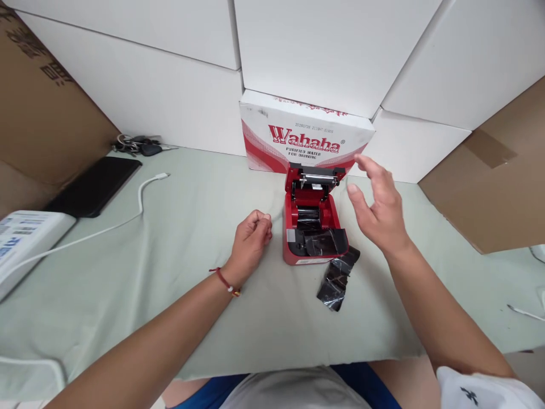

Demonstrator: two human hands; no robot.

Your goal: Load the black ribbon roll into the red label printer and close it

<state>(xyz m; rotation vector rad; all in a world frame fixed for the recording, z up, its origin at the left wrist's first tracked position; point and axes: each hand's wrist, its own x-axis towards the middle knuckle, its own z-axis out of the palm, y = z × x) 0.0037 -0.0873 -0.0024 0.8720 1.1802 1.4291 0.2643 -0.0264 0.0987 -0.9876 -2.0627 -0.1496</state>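
Observation:
A small red machine [288,241], which looks like a label printer, stands on the cloth with its lid [293,180] tilted up. Inside it sits a roll of shiny black film [309,216]. More black film lies over its front edge, and a crumpled black strip [334,287] rests on the cloth in front. My left hand [251,241] is curled into a loose fist on the cloth left of the machine, apart from it, with nothing visible in it. Raised to the right of the open lid, my right hand [378,207] is open, thumb and fingers apart, holding nothing.
Behind the machine leans a white and red Wahaha carton [306,133] against white boxes [323,51]. At left lie keys [142,146], a black tablet-like slab [96,187], a white box-shaped device [32,244] and a white cable [140,196]. Brown cardboard [494,187] stands at right.

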